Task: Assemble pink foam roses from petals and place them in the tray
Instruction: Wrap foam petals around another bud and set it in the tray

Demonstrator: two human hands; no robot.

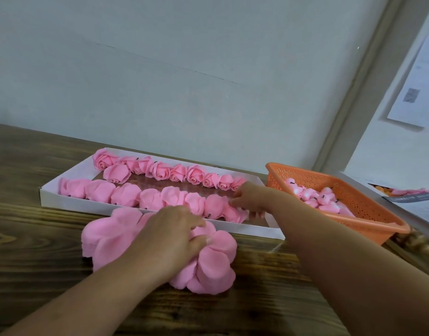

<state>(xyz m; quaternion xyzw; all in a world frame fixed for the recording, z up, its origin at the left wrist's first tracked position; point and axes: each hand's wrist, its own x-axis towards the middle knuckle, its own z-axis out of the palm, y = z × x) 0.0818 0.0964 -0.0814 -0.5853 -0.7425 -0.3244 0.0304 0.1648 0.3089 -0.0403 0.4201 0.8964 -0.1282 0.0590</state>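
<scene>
A white tray (63, 200) lies on the wooden table and holds two rows of pink foam roses (160, 172). The near row's roses (126, 194) lie on their sides. A thick stack of pink foam petals (213, 265) sits on the table in front of the tray. My left hand (177, 236) rests on that stack with fingers curled into the petals. My right hand (251, 197) reaches into the tray's right end and touches the last rose (233, 213) of the near row; its grip is partly hidden.
An orange perforated basket (368, 229) with pink rose buds (312, 194) stands right of the tray. Printed papers (407, 202) lie at the far right. A pale wall rises behind the table. Bare wood (27, 238) shows at the left and near me.
</scene>
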